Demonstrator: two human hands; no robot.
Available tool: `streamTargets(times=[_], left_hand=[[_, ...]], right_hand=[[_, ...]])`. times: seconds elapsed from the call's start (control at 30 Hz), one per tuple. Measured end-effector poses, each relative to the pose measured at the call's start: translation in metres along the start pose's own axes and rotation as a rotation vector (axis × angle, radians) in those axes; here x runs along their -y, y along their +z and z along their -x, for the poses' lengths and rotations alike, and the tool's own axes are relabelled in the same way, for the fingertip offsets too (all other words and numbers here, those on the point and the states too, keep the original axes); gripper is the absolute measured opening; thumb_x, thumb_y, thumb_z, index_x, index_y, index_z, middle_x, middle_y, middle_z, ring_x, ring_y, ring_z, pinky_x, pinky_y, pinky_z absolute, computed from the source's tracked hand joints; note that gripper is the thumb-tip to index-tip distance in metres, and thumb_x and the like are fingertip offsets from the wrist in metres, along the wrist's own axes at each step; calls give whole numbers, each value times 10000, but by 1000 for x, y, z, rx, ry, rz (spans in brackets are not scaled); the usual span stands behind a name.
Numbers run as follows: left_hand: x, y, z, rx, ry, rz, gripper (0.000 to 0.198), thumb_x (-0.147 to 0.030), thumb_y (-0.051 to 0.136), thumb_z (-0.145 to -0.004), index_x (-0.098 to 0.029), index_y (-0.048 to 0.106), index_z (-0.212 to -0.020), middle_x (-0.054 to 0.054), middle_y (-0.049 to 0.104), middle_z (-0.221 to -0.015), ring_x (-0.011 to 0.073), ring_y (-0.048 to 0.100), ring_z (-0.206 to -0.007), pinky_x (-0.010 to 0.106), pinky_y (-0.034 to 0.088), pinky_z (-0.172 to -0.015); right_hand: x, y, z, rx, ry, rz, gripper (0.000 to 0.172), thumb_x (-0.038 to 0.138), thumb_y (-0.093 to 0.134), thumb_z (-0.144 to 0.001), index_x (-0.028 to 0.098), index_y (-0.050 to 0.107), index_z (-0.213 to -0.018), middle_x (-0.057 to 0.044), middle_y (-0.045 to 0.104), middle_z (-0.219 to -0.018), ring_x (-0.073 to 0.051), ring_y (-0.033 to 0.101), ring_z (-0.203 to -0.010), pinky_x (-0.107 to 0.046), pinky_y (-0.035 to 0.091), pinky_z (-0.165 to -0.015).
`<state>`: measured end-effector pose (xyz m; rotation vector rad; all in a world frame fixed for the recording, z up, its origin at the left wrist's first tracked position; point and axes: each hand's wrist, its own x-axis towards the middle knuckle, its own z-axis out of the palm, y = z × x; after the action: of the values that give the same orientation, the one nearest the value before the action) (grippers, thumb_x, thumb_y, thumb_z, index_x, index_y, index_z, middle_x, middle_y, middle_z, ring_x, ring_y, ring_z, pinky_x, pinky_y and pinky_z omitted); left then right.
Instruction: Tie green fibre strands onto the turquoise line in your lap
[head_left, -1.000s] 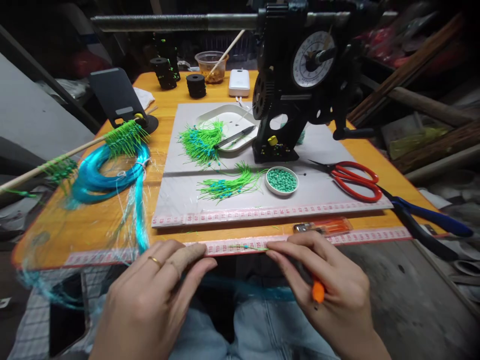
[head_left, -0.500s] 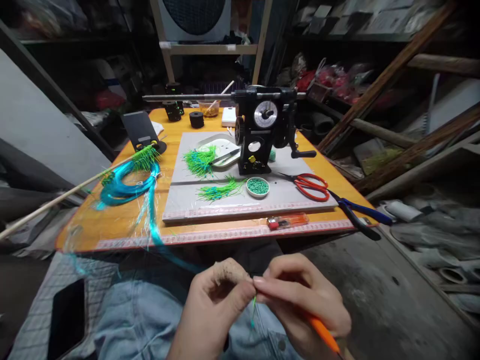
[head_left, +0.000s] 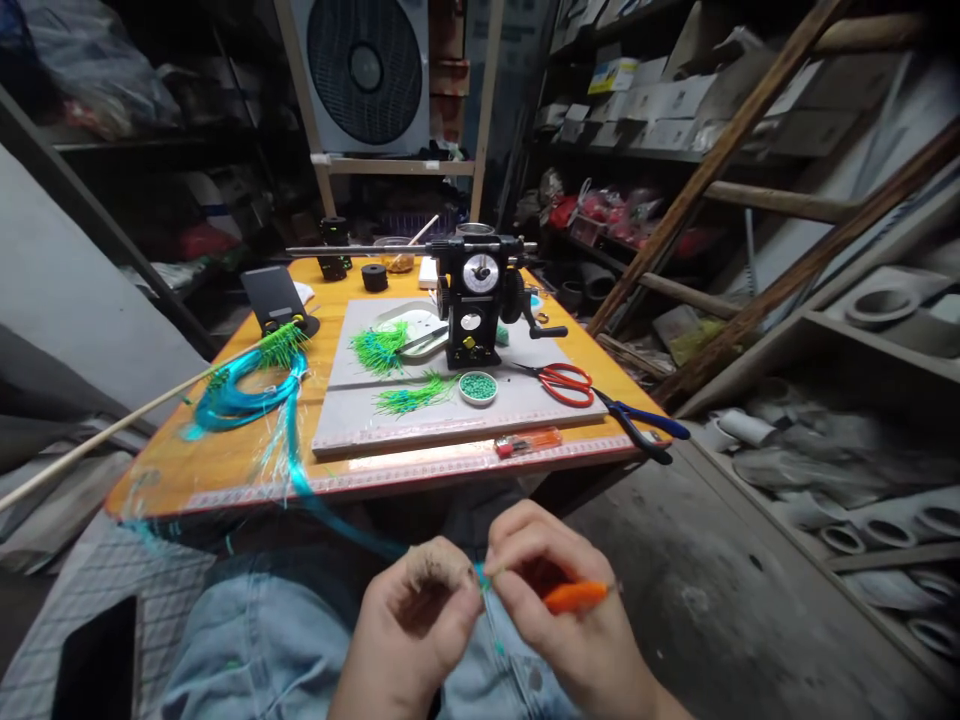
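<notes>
Over my lap, my left hand (head_left: 420,622) is closed, thumb and forefinger pinching a thin green strand (head_left: 484,582) with a blue-green tip. Fingertips of my right hand (head_left: 566,610) meet the strand just to the right. Also in my right hand lies a tool with an orange handle (head_left: 576,597), tucked under the fingers; its working end is hidden. A small teal bit (head_left: 499,648) shows below the fingertips, against the jeans. On the board (head_left: 420,425) beyond are two bunches of similar green strands (head_left: 379,347) and a white dish of teal beads (head_left: 478,388).
A black hand-cranked machine (head_left: 472,310) stands on the board. Red-handled scissors (head_left: 566,384), blue-handled pliers (head_left: 652,420) and an orange lighter (head_left: 529,441) lie rightward. Blue filament (head_left: 247,395) hangs over the table's front edge, near a long stick (head_left: 127,425). A phone (head_left: 96,660) lies at lower left.
The orange handle has swung from pointing down and right to lying nearly level within my right hand. My fingertips have parted slightly. The head view has shifted, bringing more shelving into sight.
</notes>
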<state>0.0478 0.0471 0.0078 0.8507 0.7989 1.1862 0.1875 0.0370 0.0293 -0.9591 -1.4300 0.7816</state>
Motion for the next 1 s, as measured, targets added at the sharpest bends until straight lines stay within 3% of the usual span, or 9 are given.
streamTargets(times=[0.1,0.17,0.23,0.3,0.5,0.6,0.73,0.9,1.0], left_hand=[[-2,0,2,-32,42,-25,327,-419,860,-672,-166,681,-569,8,622,-595,126,529,-599,214,420,-608],[-4,-1,3,-82,56,-30,334,-436,878,-636,-177,681,-558,9,650,-591,131,553,-600,212,433,-615],[-5,-5,5,-159,60,-51,340,-442,894,-602,-183,681,-547,7,667,-588,132,573,-608,204,444,-624],[-6,-9,6,-225,59,-70,341,-455,899,-583,-185,692,-555,7,678,-595,135,592,-621,200,457,-638],[-5,-22,9,-279,50,-38,369,-484,894,-575,-184,680,-581,2,667,-593,155,607,-632,229,492,-669],[-5,-25,10,-284,57,-49,375,-501,874,-604,-183,675,-597,8,672,-630,160,603,-674,228,483,-695],[-8,-26,11,-311,26,-66,371,-487,859,-636,-182,651,-604,15,698,-684,153,601,-706,211,461,-694],[-11,-25,16,-307,14,-66,317,-405,863,-648,-189,637,-600,24,740,-753,167,660,-757,225,492,-736],[-14,-25,20,-274,9,-77,279,-371,855,-663,-192,651,-599,39,764,-786,186,685,-808,238,509,-767]], right_hand=[[-2,-19,-10,100,6,66,96,226,666,-874,209,738,-813,-35,676,-808,-150,647,-705,-229,524,-607],[-12,-44,-29,116,-30,313,188,300,593,-936,223,755,-994,-69,726,-922,-197,685,-838,-290,557,-725],[-27,-75,-58,-30,-78,748,298,309,488,-981,228,722,-1148,-90,749,-1033,-232,679,-959,-369,537,-868],[-44,-105,-90,-66,-58,881,284,263,529,-937,188,751,-1097,-143,746,-1069,-297,645,-1038,-460,485,-944],[-70,-143,-138,6,-11,1007,262,209,636,-802,150,786,-1008,-156,746,-860,-311,660,-832,-449,513,-817],[-59,-137,-120,38,-33,967,358,213,618,-794,130,729,-1125,-147,730,-946,-293,655,-873,-424,505,-843],[-37,-107,-58,177,2,762,414,269,505,-905,172,592,-1298,-68,691,-880,-195,642,-768,-304,527,-722],[-19,-51,16,504,501,47,448,267,663,-854,239,556,-1288,26,503,-770,-108,423,-611,-197,369,-522],[-13,-25,28,573,489,-7,437,378,760,-786,237,643,-1183,61,435,-655,-103,338,-553,-207,306,-499]])
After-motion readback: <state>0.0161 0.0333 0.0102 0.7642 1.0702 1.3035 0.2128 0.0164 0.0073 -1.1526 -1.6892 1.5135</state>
